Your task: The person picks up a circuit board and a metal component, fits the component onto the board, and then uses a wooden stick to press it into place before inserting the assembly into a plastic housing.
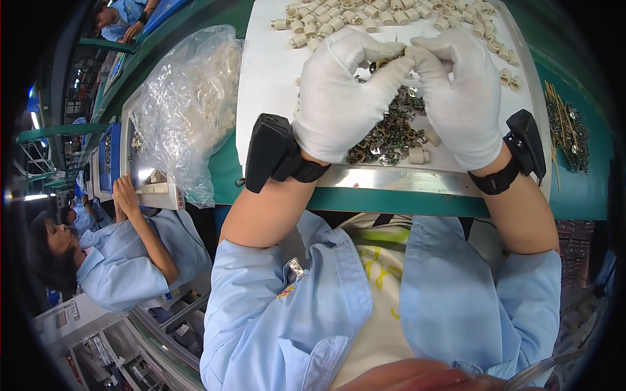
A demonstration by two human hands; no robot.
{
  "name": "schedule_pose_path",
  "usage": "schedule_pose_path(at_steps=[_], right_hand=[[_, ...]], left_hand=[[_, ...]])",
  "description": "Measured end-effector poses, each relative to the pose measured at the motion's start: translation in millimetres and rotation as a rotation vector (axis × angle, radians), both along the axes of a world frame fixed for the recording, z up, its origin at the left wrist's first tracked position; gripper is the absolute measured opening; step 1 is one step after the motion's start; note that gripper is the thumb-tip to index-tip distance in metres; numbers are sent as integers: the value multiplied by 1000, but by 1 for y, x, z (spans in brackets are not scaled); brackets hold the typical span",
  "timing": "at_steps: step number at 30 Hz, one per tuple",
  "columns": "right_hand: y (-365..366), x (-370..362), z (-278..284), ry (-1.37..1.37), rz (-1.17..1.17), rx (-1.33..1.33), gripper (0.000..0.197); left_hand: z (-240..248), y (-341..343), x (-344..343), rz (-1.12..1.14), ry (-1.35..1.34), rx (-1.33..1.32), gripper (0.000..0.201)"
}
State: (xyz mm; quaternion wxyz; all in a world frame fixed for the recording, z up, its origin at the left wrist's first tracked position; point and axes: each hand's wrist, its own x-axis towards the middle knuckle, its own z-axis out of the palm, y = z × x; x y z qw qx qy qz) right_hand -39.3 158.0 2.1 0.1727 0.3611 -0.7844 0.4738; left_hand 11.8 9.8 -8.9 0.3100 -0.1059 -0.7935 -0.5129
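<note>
Over the tray [261,85], the left hand [342,98] and right hand [464,98] meet — whether the right grips anything is hidden. Caps [370,25] cover the tray's far side, bits [385,137] its near; the dark piece [379,64] the left seemingly pinches above its middle could slip off glove fabric among the bits.

Bright centre — black, bent fisheye rim
</note>
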Motion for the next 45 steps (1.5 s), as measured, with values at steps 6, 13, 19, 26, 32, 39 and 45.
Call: schedule_pose_path(at_steps=[6,13,19,26,32,39,45], right_hand=[[0,-9,5,-49,20,-108,12],[8,-15,9,-363,24,41,15],[9,-18,7,-171,173,50,19],[3,-10,10,-204,240,-37,24],[11,-16,15,-378,371,29,24],[6,-10,15,-337,374,-39,22],[6,-11,12,111,274,15,18]], left_hand=[[5,-3,-3,-120,-202,322,15],[6,-10,-2,-131,-229,336,20],[15,-12,3,-158,-315,432,22],[13,-8,1,-162,-272,509,21],[16,-10,7,-273,-296,489,19],[18,-6,9,-215,-271,446,10],[9,-6,5,-164,-211,328,4]])
